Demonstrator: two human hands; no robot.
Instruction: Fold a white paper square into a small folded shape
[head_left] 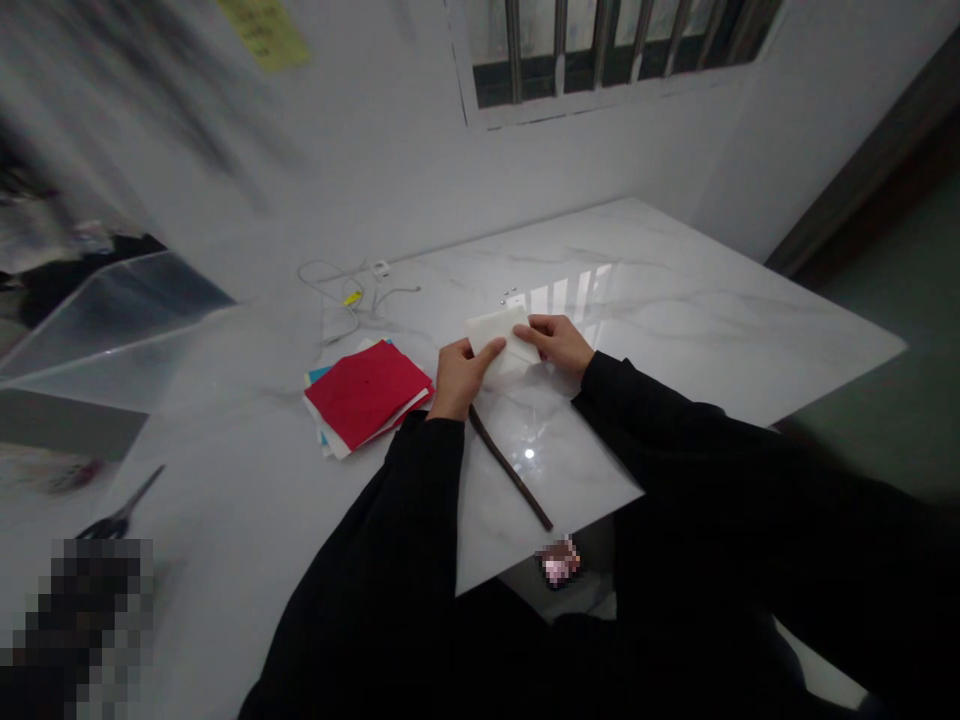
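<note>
A folded sheet of off-white paper (496,326) is held just above the table, between both of my hands. My left hand (460,378) grips its lower left side, the thumb lying over the front. On the right edge, my right hand (559,342) pinches the sheet between thumb and fingers. Below my left hand a thin dark brown stick (514,470) rests on the table, its upper end partly hidden by that hand. To the left lies a stack of coloured sheets, with a red sheet (367,390) on top and blue and white edges showing.
The white marbled table (690,290) reaches back to the wall. A thin white cable (330,270) with a yellow tag (352,299) lies at the back. Scissors (120,520) are at the left, near a blurred-out dark patch. A clear plastic sheet (112,320) stands at the far left.
</note>
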